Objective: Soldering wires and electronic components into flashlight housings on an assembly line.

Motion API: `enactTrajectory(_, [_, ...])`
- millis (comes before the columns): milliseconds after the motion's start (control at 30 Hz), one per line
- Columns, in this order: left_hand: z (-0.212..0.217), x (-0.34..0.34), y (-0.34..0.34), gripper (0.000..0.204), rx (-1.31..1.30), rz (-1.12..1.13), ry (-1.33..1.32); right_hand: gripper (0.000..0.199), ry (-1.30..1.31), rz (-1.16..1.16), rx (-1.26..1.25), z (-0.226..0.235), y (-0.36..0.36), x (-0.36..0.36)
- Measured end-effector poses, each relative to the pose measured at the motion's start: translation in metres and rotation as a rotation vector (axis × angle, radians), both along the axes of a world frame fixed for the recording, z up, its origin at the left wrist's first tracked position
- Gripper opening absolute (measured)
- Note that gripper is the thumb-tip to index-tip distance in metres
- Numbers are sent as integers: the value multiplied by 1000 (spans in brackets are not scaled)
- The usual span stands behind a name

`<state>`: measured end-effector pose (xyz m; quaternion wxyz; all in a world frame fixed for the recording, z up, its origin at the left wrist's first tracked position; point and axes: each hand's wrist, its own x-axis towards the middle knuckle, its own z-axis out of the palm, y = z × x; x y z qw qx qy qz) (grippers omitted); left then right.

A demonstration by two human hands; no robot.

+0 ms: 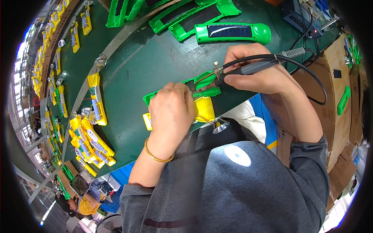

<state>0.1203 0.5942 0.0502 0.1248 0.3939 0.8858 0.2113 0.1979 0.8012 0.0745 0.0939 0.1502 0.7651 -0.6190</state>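
My right hand (264, 75) is closed round the grey handle of a soldering iron (256, 67), which has a black cable and a thin metal tube clamped near its front. Its dark tip end points left, over a green plastic casing half (211, 92) on the bench. My left hand (171, 110) is curled over the casing, its fingertips hidden beneath it. Under and beside that hand lies a yellow plastic holder (204, 108), nearest me at the bench edge. Thin wires run from the holder to a shiny reflector cup (220, 127).
On the green bench (128, 70), yellow holders with battery cells (91, 141) are piled at left. More lie along a curved strip. Green casing parts (182, 17) and an assembled green casing (233, 33) lie at the back. A blue soldering station (301, 19) stands far right, beside cardboard boxes (330, 85).
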Motion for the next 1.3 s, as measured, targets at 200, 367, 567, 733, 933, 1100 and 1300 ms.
enactTrajectory(200, [1,-1,2,8,-2,0,-1,14,-58,66,92,8,-1,-3])
enactTrajectory(367, [1,-1,4,7,4,-2,3,13,20,-50,56,5,6,3])
enactTrajectory(567, [2,-1,7,7,4,3,-8,15,-42,-47,22,6,9,4])
enactTrajectory(733, [2,0,9,7,7,-4,-1,16,-38,-44,28,4,10,4])
enactTrajectory(933, [4,0,13,8,6,-9,-8,15,-59,0,52,4,12,2])
enactTrajectory(1100, [3,-2,12,8,0,1,-19,14,45,6,192,17,28,2])
enactTrajectory(1300, [5,-3,16,7,3,-8,-15,19,201,-529,-313,-3,23,18])
